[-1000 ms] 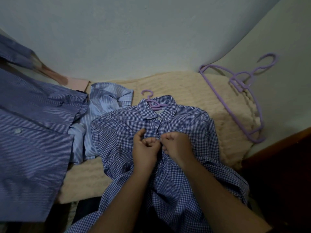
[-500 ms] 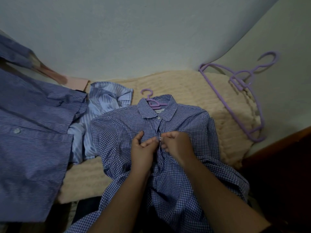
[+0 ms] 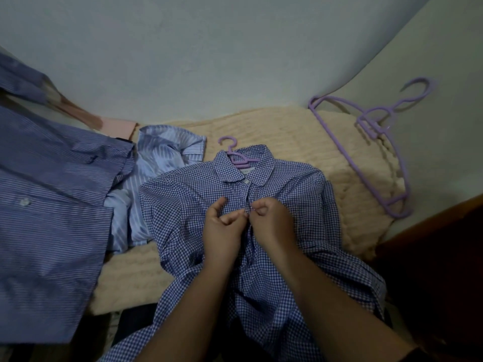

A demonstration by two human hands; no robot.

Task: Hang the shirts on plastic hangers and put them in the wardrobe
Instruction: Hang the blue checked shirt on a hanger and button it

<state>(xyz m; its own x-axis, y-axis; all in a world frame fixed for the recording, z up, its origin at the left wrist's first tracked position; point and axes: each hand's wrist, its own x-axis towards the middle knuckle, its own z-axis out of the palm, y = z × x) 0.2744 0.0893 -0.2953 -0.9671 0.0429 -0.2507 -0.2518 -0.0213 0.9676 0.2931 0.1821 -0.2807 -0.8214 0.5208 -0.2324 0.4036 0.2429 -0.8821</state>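
While both hands [image 3: 248, 220] pinch its placket, the checked shirt [image 3: 295, 205] overhangs the blanket [image 3: 295, 134].

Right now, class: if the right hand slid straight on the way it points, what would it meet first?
Probably the left hand, knuckle to knuckle with the right hand over the checked shirt's placket; depth is unclear.

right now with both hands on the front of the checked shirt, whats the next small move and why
Probably finish fastening that button. Both the left hand and right hand pinch the placket of the checked shirt just below the collar, and the purple hanger already sits inside the neck. Closing the front there should keep the shirt from slipping off when lifted.
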